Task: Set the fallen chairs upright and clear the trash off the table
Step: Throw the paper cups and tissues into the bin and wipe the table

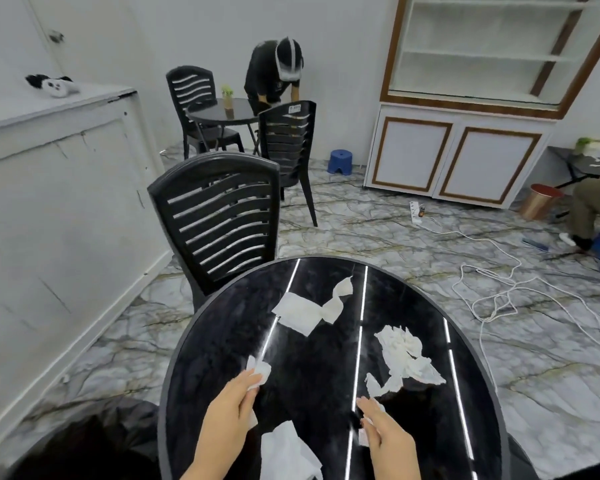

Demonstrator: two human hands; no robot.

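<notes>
Round black surface (222,341): chair (219,220) at 11 o'clock stands upright. Left hand (227,410) pinches a tissue scrap (258,370); right hand (387,434) grasps another scrap (362,438). Crumpled tissues (406,358) at 12–2 o'clock remain.

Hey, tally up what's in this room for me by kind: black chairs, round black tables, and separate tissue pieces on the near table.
Black chairs: 3 (near, far left, far right)
Round black tables: 2 (near, far)
Tissue pieces: 5 ()
Total: 10

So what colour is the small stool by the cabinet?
Blue; the stool shows best in the head view, on the marbled floor.
</notes>
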